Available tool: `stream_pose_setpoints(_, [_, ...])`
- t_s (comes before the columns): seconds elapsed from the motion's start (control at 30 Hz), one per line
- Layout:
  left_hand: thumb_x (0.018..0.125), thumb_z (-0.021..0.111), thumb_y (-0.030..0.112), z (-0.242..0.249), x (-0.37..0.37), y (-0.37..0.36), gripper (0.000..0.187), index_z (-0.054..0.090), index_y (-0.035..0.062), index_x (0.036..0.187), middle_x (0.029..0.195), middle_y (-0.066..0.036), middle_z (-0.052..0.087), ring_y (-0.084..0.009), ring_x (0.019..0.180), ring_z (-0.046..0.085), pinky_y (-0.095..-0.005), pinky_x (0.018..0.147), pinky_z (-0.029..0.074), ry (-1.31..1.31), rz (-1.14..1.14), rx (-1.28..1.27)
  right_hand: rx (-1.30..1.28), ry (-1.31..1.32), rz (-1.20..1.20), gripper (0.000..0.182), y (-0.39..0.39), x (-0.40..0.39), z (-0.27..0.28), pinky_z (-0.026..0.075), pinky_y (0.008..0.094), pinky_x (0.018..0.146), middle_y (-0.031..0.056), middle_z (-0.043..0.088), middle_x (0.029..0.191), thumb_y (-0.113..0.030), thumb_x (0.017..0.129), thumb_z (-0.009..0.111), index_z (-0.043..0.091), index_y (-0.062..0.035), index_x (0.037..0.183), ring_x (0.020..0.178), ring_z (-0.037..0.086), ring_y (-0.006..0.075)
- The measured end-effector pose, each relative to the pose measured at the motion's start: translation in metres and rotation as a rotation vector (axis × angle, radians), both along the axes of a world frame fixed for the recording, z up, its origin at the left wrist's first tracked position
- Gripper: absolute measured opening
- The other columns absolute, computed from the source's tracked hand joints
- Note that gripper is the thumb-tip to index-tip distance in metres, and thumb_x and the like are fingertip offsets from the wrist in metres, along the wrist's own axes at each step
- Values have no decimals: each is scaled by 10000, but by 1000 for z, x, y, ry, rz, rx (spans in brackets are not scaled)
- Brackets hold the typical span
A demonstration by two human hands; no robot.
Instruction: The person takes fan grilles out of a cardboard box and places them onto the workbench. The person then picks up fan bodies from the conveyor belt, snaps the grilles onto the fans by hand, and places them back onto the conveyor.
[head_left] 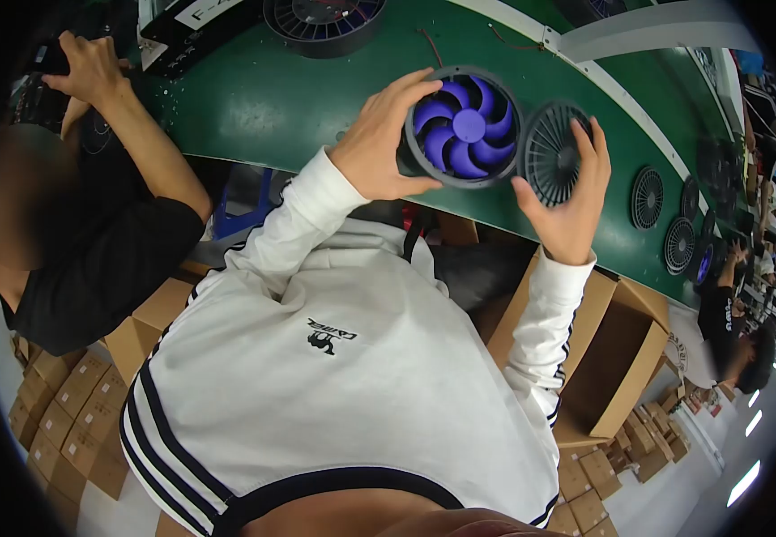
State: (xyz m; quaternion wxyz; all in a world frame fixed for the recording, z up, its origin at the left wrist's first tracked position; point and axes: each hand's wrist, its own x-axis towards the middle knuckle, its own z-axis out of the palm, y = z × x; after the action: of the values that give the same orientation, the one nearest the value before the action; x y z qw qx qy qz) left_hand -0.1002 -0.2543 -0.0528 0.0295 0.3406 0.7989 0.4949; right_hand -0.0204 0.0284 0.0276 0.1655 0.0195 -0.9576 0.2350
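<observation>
My left hand (386, 134) grips the rim of a round fan (469, 126) with purple blades in a dark grey housing, thumb below and fingers above. In my right hand (572, 192) is a round dark fan grille (551, 154) with radial slats, pinched between thumb and fingers at its edges. Fan and grille are side by side, their rims touching or nearly so, over the green work surface (254, 116). The grille's slatted face is turned toward me, somewhat tilted.
Another fan (324, 22) lies at the back. More grilles (647, 197) are spread along the right. A co-worker's arm (160, 148) reaches in at the left beside a black box (193, 31). An open cardboard box (616, 358) stands below the table's near edge.
</observation>
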Motion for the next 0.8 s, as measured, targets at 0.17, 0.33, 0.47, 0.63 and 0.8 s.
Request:
stream_pose_setpoints(0.17, [899, 764, 147, -2, -11, -7, 827, 370, 45, 1619, 1720, -274, 334, -436, 1597, 351, -508, 1286, 305, -102, -8, 219, -143, -46, 2, 973, 18, -8, -17, 401, 523, 1216, 263, 447, 1650, -387, 714, 945, 549, -64, 1542, 1493, 461, 464])
stream_pose_setpoints(0.33, [1012, 680, 41, -3, -23, 7, 618, 439, 18, 1581, 1597, -210, 540, -331, 1491, 526, -434, 1256, 389, -324, 142, 415, -147, -18, 51, 1042, 14, -2, -22, 389, 535, 1224, 275, 431, 1662, -508, 709, 944, 537, -45, 1549, 1498, 461, 469])
stream_pose_setpoints(0.47, [1066, 679, 98, -12, -32, -4, 520, 480, -1, 1536, 1570, -183, 580, -299, 1455, 566, -413, 1230, 424, -348, 405, 495, -104, -27, 255, 1079, 6, -8, -7, 393, 568, 1213, 292, 430, 1655, -579, 676, 946, 564, -42, 1530, 1483, 462, 502])
stream_pose_setpoints(0.63, [634, 1047, 405, -16, 9, -11, 1386, 221, -21, 1661, 1704, -322, 306, -463, 1581, 364, -528, 1291, 326, 21, 125, 307, 3, -50, 534, 1026, -25, -55, 5, 405, 602, 1193, 300, 441, 1643, -547, 654, 953, 609, -88, 1504, 1463, 457, 544])
stream_pose_setpoints(0.8, [557, 1067, 400, -19, -5, -3, 1415, 260, 11, 1652, 1605, -300, 433, -477, 1469, 492, -521, 1230, 429, -40, 162, 229, 179, -163, 754, 993, -48, -93, 3, 384, 623, 1212, 283, 400, 1682, -630, 726, 886, 598, -143, 1542, 1486, 417, 568])
